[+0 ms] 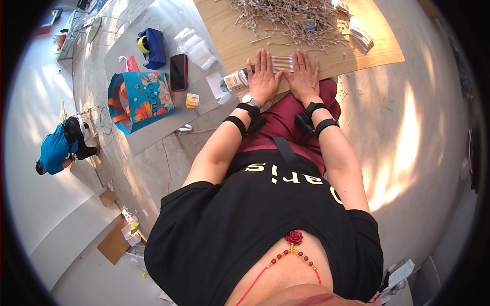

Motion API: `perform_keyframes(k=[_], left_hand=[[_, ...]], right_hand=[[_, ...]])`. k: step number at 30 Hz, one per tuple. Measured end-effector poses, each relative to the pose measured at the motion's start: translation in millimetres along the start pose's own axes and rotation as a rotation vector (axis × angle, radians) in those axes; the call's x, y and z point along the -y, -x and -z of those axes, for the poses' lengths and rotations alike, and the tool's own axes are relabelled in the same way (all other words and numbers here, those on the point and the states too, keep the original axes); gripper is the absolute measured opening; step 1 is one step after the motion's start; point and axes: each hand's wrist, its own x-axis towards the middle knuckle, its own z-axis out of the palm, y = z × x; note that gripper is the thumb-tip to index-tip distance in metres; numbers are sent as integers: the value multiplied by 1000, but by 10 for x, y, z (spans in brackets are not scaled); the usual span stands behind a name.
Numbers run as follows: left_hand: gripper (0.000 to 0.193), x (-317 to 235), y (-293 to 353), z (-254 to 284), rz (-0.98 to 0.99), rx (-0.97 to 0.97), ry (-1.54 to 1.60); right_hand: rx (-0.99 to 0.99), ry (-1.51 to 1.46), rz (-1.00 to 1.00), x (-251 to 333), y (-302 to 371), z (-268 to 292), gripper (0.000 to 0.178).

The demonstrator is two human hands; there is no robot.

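Observation:
A row of cotton swabs lies side by side on the wooden board near its front edge. My left hand rests flat over the row's left end, fingers stretched out. Over the right end my right hand lies flat too, its fingers straight and the thumbs almost meeting. Parts of the row under both palms are hidden. Beside my left hand is a clear packet of swabs with a yellow label. Beyond my fingertips spreads a large loose heap of cotton swabs.
Filled swab packets lie right of the heap. On the grey table at left are a blue tape dispenser, a phone, clear plastic bags, yellow cards and a floral blue bag. A person in blue bends down far left.

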Motion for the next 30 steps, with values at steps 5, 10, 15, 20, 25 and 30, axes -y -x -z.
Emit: perform_keyframes(k=[5,10,15,20,25,30], left_hand=[[84,-7,-21,86,13,-24,13],[59,-304,-185,790,-104,-183,331],[19,-1006,-65,2540,-484,-587,943],[15,-1355,186,3475,-731,-891,1118],[16,-1396,388,3718,-809,-945,1139],[16,-1383,374,3744,-815,-966,1075]], right_hand=[[-15,10,3,-6,-6,-1,76],[-4,-39,-5,-31,6,7,76],[213,-235,-26,67,-47,394,75],[-33,56,-1,-33,-4,-52,75],[-66,-67,4,-26,-19,-48,74],[-45,2,-5,-28,-19,-6,74]])
